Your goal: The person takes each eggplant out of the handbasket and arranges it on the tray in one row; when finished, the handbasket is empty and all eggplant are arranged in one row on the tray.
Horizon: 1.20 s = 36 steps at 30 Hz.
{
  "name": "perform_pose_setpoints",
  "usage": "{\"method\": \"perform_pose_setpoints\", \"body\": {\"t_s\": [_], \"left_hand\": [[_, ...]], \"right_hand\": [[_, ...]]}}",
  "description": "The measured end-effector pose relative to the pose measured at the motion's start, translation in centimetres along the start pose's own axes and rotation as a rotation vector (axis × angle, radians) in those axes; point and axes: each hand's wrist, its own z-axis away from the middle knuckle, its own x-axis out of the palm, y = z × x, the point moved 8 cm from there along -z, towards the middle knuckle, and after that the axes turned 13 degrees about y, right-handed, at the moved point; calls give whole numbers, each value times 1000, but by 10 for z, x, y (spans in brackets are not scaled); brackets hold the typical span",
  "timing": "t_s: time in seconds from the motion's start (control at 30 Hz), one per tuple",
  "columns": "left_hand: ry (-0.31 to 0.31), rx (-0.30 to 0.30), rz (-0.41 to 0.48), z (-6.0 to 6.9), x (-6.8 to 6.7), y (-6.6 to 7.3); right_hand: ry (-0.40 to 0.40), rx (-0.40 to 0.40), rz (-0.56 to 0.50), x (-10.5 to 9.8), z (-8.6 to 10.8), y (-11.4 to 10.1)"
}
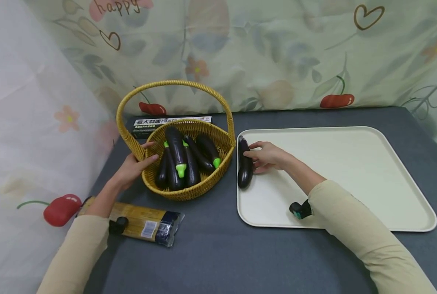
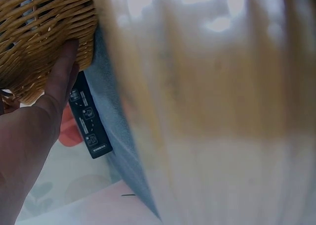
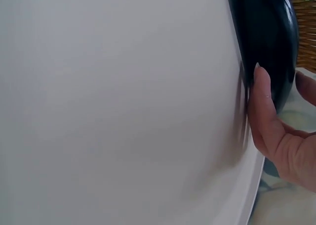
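Note:
A yellow wicker basket [image 1: 189, 194] with a tall arched handle holds several dark eggplants [image 1: 176, 149] with bright green caps. My left hand [image 1: 131, 167] holds its left side by the foot of the handle; in the left wrist view, a finger lies along the weave. On the left edge of a white tray [image 1: 332, 175] lies a single eggplant [image 1: 245, 173], lengthwise along the rim. My right hand [image 1: 267, 156] grips this eggplant from its right side. In the right wrist view, fingers [image 3: 264, 101] lie against its dark skin, and its far end is cut off.
A bag of pasta [image 1: 141, 220] lies under the left forearm, looming blurred in the left wrist view. Behind the basket sits a dark pasta box [image 1: 145, 127]. A patterned cloth [image 1: 262, 53] hangs along the back of the grey table [image 1: 211, 253].

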Motion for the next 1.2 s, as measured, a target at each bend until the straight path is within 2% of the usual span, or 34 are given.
{"method": "perform_pose_setpoints", "body": {"t_s": [0.3,0.8,0.93,1.07,1.2], "left_hand": [[25,7,-8,-2,-3,1],[24,-8,-11,-2,-2,-1],[25,-11,-5,-2,-1,-3],[20,-7,-2,-2,-1,-2],[16,-2,2,-1,0,-2]], "right_hand": [[6,-12,-2,-2,0,-3],[58,-21,35,-26,8,-11],[-11,-36,4,-33,15,-17],[-150,-50,-48,-33,27,-28],[-288,-61,-93,-24,42,-42]]}}
